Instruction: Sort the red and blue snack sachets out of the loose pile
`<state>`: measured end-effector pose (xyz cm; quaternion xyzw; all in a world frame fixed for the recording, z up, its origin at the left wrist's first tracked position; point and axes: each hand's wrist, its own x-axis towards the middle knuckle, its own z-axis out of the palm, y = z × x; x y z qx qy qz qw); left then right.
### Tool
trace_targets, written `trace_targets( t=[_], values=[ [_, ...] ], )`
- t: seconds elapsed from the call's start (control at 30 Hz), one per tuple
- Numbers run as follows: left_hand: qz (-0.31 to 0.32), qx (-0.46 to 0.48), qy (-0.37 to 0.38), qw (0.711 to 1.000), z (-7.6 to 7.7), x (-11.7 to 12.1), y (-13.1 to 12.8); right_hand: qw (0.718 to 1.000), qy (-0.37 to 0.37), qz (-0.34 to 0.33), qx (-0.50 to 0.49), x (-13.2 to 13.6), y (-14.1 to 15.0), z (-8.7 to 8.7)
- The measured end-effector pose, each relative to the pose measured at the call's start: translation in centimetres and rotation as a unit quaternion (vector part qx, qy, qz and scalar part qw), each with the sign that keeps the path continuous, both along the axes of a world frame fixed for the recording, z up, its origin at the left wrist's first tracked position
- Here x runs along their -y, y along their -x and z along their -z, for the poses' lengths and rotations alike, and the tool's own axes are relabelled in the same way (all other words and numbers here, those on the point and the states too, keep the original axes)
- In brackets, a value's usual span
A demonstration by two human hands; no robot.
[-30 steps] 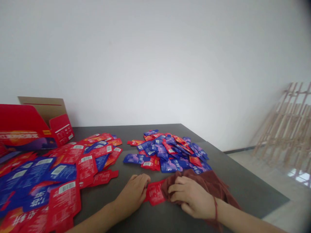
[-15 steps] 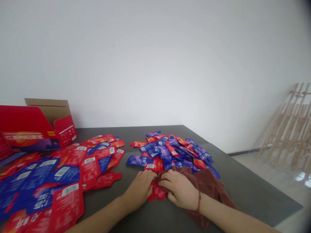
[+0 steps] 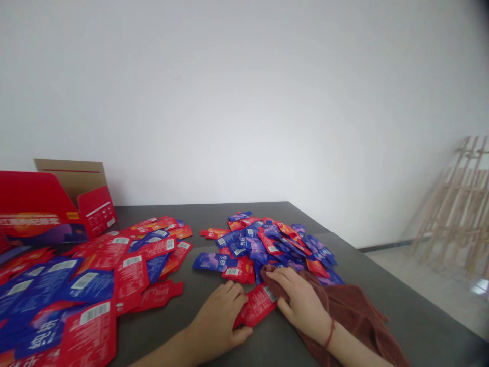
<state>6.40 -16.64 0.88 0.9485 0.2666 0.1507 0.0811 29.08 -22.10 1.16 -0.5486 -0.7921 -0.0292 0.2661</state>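
In the head view a red sachet (image 3: 257,305) with white print lies on the dark table in front of me. My left hand (image 3: 219,318) holds its left end, fingers curled over it and thumb on the near side. Brown cloth (image 3: 349,311) is bunched under my right hand (image 3: 301,303), whose fingers press a fold of it at the sachet's right end. That hand partly covers the sachet's barcode. Just beyond both hands is a heap of red and blue sachets (image 3: 263,239), with a blue sachet (image 3: 210,261) at its left side.
A larger spread of red and blue sachets (image 3: 91,280) covers the left of the table (image 3: 171,331). Behind it stands an open red carton (image 3: 42,209) with its flap raised. A white wall (image 3: 244,102) rises behind the table. Wooden racks (image 3: 454,204) lean at the far right.
My hands have moved apart, my right hand going rightward with the cloth. More of the red sachet between them now shows. The view has shifted slightly.
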Motion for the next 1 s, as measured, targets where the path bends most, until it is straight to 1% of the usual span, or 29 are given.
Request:
trace_targets(
  t=[0.1, 0.13, 0.17, 0.23, 0.3, 0.37, 0.43, 0.47, 0.53, 0.63, 0.7, 0.77, 0.83, 0.9, 0.97, 1.0],
  values=[
    [0.018, -0.031, -0.026, 0.999, 0.2, -0.5, 0.0, 0.996, 0.039, -0.079, 0.027, 0.3, 1.7, -0.2],
    [0.029, -0.042, -0.036, 0.998, 0.2, -0.7, 0.1, 0.994, 0.049, -0.090, 0.037, 0.4, 2.1, -0.2],
    [0.039, -0.051, -0.048, 0.997, 0.2, -0.8, 0.2, 0.994, 0.056, -0.088, 0.043, 0.5, 2.2, -0.2],
    [0.052, -0.066, -0.071, 0.994, 0.0, -0.8, 0.5, 0.996, 0.061, -0.051, 0.045, 0.4, 2.0, -0.1],
    [0.057, -0.077, -0.080, 0.992, -0.3, -0.7, 0.7, 0.997, 0.059, 0.007, 0.045, 0.4, 1.3, 0.0],
    [0.047, -0.079, -0.068, 0.993, -0.5, -0.5, 0.8, 0.996, 0.056, 0.057, 0.050, 0.4, 0.7, 0.2],
    [0.020, -0.063, -0.045, 0.997, -0.4, -0.4, 0.8, 0.994, 0.056, 0.068, 0.061, 0.5, 0.9, 0.2],
    [0.005, -0.048, -0.034, 0.998, -0.4, -0.4, 0.8, 0.995, 0.056, 0.057, 0.066, 0.5, 1.3, 0.1],
    [-0.015, -0.018, -0.016, 1.000, -0.1, -0.4, 0.9, 0.996, 0.061, 0.015, 0.068, 0.7, 2.5, 0.0],
    [-0.011, 0.005, 0.006, 1.000, 0.1, -0.3, 1.1, 0.993, 0.079, -0.067, 0.060, 1.2, 4.2, -0.2],
    [-0.008, 0.009, 0.020, 1.000, 0.1, -0.3, 1.4, 0.988, 0.091, -0.112, 0.058, 1.5, 4.3, -0.3],
    [-0.005, 0.009, 0.033, 0.999, 0.1, -0.4, 1.7, 0.984, 0.099, -0.134, 0.058, 1.9, 3.6, -0.3],
    [0.002, 0.010, 0.047, 0.999, 0.0, -0.5, 1.9, 0.985, 0.102, -0.124, 0.056, 2.3, 2.5, -0.4],
    [0.013, 0.015, 0.062, 0.998, -0.1, -0.7, 2.0, 0.990, 0.099, -0.089, 0.055, 2.6, 1.7, -0.6],
    [0.019, 0.021, 0.072, 0.997, -0.1, -0.9, 1.9, 0.993, 0.091, -0.056, 0.055, 2.6, 1.8, -0.7],
    [0.020, 0.022, 0.074, 0.997, -0.1, -1.0, 1.9, 0.993, 0.090, -0.051, 0.058, 2.5, 2.3, -0.7]
  ],
)
